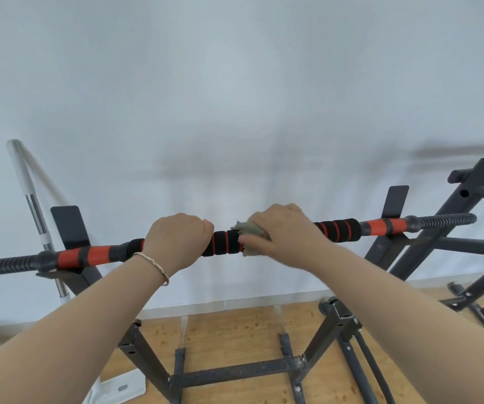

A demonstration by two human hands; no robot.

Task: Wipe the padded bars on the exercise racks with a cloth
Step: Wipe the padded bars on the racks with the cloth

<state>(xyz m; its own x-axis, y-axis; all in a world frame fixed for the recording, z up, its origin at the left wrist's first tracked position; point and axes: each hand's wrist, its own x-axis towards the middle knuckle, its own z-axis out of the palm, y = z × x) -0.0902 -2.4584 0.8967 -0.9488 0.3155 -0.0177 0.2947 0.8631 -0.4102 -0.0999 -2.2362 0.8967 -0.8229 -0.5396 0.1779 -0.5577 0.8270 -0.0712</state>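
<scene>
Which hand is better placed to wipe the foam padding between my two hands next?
Right hand: it holds the cloth on the padded bar beside that stretch. The left hand grips the bar bare, probably steadying it.

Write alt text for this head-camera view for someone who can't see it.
A person's right hand holds a grey-green cloth against a black-and-red padded bar while the left hand grips it. The bar rests on a dark metal rack.

A white-and-chrome pole [34, 211] leans against the white wall [235, 83].
</scene>
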